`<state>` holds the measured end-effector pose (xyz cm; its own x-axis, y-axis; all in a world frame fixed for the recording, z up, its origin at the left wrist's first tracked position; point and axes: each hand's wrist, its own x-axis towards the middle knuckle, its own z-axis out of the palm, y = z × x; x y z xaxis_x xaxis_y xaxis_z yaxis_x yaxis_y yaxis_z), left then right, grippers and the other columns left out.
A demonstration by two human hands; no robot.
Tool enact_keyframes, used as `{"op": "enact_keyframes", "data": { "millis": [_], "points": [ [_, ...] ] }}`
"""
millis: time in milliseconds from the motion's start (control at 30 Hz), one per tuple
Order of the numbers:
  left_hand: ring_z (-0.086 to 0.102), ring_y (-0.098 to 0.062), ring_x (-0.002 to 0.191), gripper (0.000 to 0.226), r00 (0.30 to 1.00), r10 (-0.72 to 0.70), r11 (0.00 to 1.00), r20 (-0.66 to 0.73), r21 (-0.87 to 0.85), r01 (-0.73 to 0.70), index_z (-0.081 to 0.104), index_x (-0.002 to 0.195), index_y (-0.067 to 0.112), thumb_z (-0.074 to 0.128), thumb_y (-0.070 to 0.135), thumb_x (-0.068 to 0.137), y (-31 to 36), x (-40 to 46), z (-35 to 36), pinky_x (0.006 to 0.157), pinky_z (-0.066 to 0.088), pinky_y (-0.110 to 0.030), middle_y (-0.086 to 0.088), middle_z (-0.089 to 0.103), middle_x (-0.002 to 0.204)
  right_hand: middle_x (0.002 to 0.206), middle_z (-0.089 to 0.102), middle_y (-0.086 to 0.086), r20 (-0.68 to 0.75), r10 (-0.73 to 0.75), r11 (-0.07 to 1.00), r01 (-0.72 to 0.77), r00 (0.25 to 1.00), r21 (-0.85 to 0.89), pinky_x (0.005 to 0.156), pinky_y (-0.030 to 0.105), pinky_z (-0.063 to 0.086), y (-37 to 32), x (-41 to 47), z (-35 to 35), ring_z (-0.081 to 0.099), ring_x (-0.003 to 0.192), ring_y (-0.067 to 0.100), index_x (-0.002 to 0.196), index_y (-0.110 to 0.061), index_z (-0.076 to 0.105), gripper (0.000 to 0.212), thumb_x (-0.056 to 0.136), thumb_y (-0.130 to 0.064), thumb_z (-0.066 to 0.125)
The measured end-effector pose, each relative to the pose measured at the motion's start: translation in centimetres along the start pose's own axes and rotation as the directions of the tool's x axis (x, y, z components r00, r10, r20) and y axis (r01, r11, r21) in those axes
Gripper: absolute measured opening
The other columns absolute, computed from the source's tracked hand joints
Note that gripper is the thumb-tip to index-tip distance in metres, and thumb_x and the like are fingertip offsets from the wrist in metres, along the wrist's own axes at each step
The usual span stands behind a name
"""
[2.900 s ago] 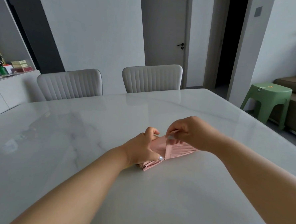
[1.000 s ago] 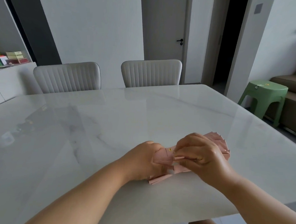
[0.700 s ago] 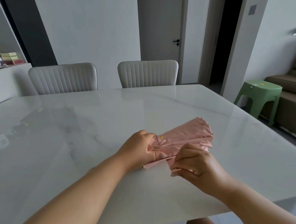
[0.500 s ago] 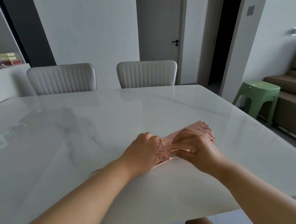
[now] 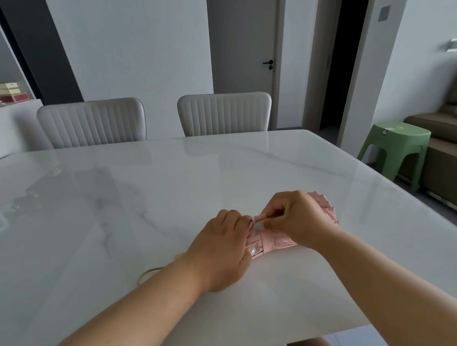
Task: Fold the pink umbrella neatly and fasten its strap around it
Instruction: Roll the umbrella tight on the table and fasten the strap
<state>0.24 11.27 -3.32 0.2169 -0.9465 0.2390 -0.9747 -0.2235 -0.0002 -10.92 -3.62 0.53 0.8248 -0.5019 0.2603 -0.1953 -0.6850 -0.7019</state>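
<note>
Nearest us, our left hand (image 5: 224, 248) curls round the near end of the pink umbrella (image 5: 277, 238), thumb laid along its side, pinning the bundle to the marble table (image 5: 167, 185) so the pleats cannot spring loose while the other hand works; a pale loop (image 5: 146, 273) peeps out beside the left wrist, perhaps the umbrella's wrist cord, though we cannot be sure from here. Just beyond, our right hand (image 5: 298, 220) reaches over the middle of the bundle and pinches the free end of the strap (image 5: 259, 217) between thumb and forefinger, the other fingers curled in; the strap already runs round the folded cloth, and we judge we hold its tip up and taut in order to bring it down on its fastener, which our fingers hide. The umbrella lies on its side near the table's front edge, its scalloped far end (image 5: 327, 208) showing past the right hand. Farther off, two grey chairs (image 5: 223, 113) stand tucked at the far edge; a green stool (image 5: 396, 148) sits to the right beside a brown sofa (image 5: 454, 143); a closed door (image 5: 246, 40) stands at the back.
</note>
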Motion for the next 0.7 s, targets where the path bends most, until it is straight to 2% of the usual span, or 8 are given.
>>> {"op": "enact_keyframes", "data": {
  "millis": [67, 167, 333, 500, 600, 700],
  "points": [
    [0.048, -0.028, 0.103, 0.062, 0.999, 0.009, 1.000, -0.036, 0.007, -0.009, 0.053, 0.126, 0.008, 0.025, 0.041, 0.081, 0.0, -0.1, 0.2, 0.090, 0.047, -0.039, -0.008, 0.052, 0.115, 0.065, 0.067, -0.015, 0.035, 0.060, 0.995, -0.057, 0.998, -0.086, 0.051, 0.008, 0.041, -0.6, 0.1, -0.4, 0.056, 0.058, -0.001, 0.074, -0.018, 0.077, 0.017, 0.069, -0.031, 0.086],
    [0.054, -0.028, 0.092, 0.051, 0.998, -0.001, 1.000, -0.069, -0.004, 0.001, 0.059, 0.117, 0.007, 0.037, 0.035, 0.080, 0.0, -0.2, 0.4, 0.079, 0.053, -0.040, -0.008, 0.057, 0.104, 0.061, 0.063, -0.015, 0.103, 0.106, 0.981, -0.087, 0.989, -0.176, 0.044, 0.003, 0.034, -1.3, 0.6, -0.8, 0.052, 0.054, -0.001, 0.076, -0.018, 0.076, 0.020, 0.069, -0.033, 0.086],
    [0.056, -0.028, 0.085, 0.048, 0.995, -0.004, 1.000, -0.101, -0.020, 0.002, 0.060, 0.113, 0.006, 0.041, 0.034, 0.078, 0.2, -0.3, 0.4, 0.073, 0.055, -0.040, -0.008, 0.058, 0.097, 0.062, 0.059, -0.012, 0.198, 0.132, 0.981, -0.099, 0.971, -0.167, 0.041, 0.003, 0.032, -1.8, 1.1, -1.2, 0.049, 0.054, 0.002, 0.080, -0.012, 0.074, 0.022, 0.070, -0.027, 0.086],
    [0.056, -0.028, 0.085, 0.048, 0.994, -0.006, 1.000, -0.105, -0.013, 0.004, 0.061, 0.111, 0.006, 0.041, 0.034, 0.078, 0.2, -0.2, 0.4, 0.072, 0.055, -0.039, -0.008, 0.058, 0.096, 0.063, 0.059, -0.009, 0.238, 0.135, 0.983, -0.099, 0.962, -0.157, 0.044, 0.005, 0.033, -1.5, 1.7, -0.9, 0.048, 0.054, 0.003, 0.062, -0.018, 0.062, 0.027, 0.071, -0.027, 0.086],
    [0.057, -0.028, 0.085, 0.048, 0.994, -0.009, 1.000, -0.109, -0.009, 0.008, 0.062, 0.110, 0.006, 0.040, 0.034, 0.078, 0.2, -0.2, 0.5, 0.072, 0.055, -0.038, -0.007, 0.059, 0.096, 0.061, 0.055, -0.010, 0.255, 0.158, 0.970, -0.101, 0.954, -0.222, 0.040, 0.005, 0.032, -1.5, 2.0, -1.0, 0.046, 0.054, 0.003, 0.061, -0.019, 0.057, 0.032, 0.072, -0.032, 0.085],
    [0.057, -0.027, 0.086, 0.048, 0.992, 0.002, 1.000, -0.123, 0.003, -0.001, 0.062, 0.110, 0.006, 0.040, 0.034, 0.077, 0.3, -0.3, 0.5, 0.074, 0.054, -0.038, -0.007, 0.059, 0.097, 0.058, 0.049, -0.008, 0.276, 0.233, 0.939, -0.141, 0.933, -0.314, 0.048, 0.016, 0.033, -1.4, 2.6, -1.2, 0.043, 0.057, 0.009, 0.063, -0.020, 0.050, 0.042, 0.067, -0.043, 0.085]
  ]
}}
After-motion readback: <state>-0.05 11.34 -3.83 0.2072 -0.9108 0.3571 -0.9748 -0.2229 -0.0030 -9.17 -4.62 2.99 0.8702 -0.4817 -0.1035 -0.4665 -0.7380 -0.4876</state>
